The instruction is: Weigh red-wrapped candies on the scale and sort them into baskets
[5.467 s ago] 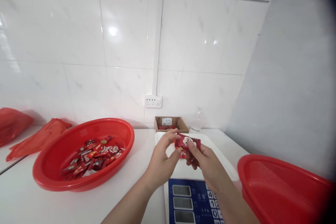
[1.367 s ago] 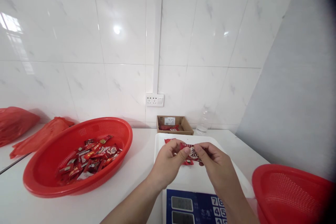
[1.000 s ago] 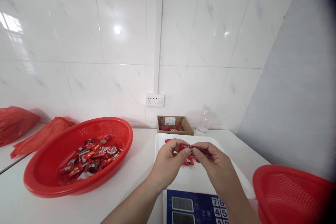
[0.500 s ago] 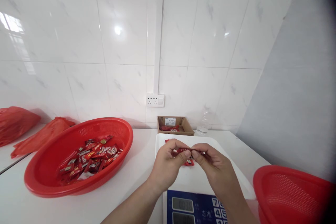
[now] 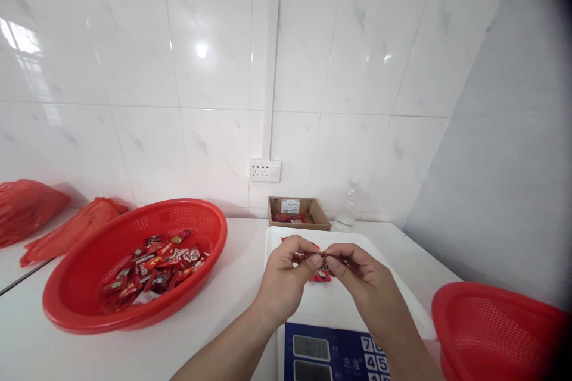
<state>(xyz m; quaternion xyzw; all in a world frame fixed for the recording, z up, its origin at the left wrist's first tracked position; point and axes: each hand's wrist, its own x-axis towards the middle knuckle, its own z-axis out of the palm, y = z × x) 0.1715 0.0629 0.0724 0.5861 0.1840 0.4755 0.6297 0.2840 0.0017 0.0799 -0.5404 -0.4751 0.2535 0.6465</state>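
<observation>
Over the white pan (image 5: 328,309) of a digital scale, both my hands come together with fingertips nearly touching. My left hand (image 5: 283,280) pinches a small red wrapped packet (image 5: 323,256) between thumb and fingers. On the other end of it, my right hand (image 5: 369,280) has the same pinch. Most of the packet is hidden by the fingers. Beneath the hands, red packets (image 5: 320,277) lie on the pan, partly covered. The scale's blue panel (image 5: 351,345) faces me with displays and number keys.
At left, a red plastic basket (image 5: 214,232) holds many small packets. Red plastic bags (image 5: 31,205) lie behind it. A cardboard box (image 5: 319,217) with red packets and a clear bottle (image 5: 347,208) stand by the tiled wall. Another red basket (image 5: 496,303) is at right.
My hands stay almost in place, with the packet turned slightly between the fingertips. The view has shifted a little.
</observation>
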